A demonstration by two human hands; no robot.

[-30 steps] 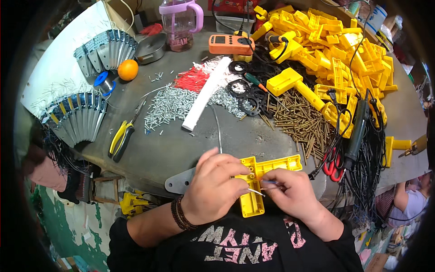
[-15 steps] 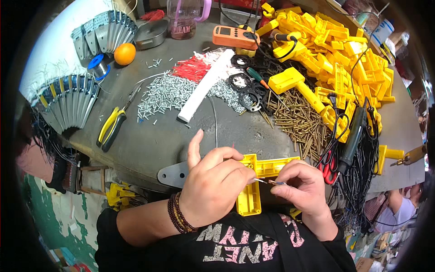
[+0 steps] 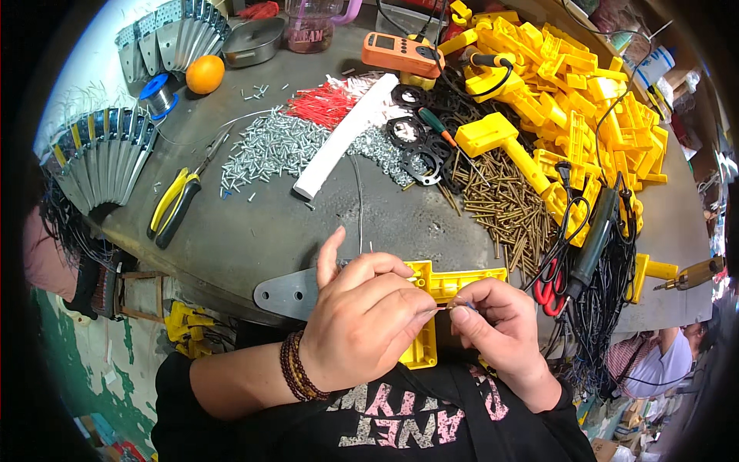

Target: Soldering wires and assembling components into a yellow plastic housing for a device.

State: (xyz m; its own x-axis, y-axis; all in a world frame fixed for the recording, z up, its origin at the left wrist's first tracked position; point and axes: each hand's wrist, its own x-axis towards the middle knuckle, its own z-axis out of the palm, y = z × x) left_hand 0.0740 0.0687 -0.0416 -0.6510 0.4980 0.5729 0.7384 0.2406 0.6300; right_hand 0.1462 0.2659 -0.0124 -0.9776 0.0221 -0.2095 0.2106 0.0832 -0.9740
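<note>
Both hands come together above a yellow plastic housing (image 3: 462, 283) near the table's front edge. My left hand (image 3: 366, 323) pinches a thin wire between thumb and forefinger, its little finger raised; the held part is mostly covered. My right hand (image 3: 496, 327) pinches the wire's other side, where a reddish, coppery bit (image 3: 444, 308) shows between the fingertips. Whether two ends touch there, I cannot tell. Partly under my left hand lies a grey metal blade (image 3: 281, 295) with round holes.
Beyond my hands are silver screws (image 3: 269, 150), a white bar (image 3: 346, 137) and brass screws (image 3: 508, 212). Yellow housings (image 3: 562, 85) are heaped at the far right. A soldering iron (image 3: 594, 242) lies by black cables; pliers (image 3: 175, 206) lie to the left.
My hands have drawn closer together, the right moving left toward the left fingertips. Less wire shows between them. The view has shifted slightly.
</note>
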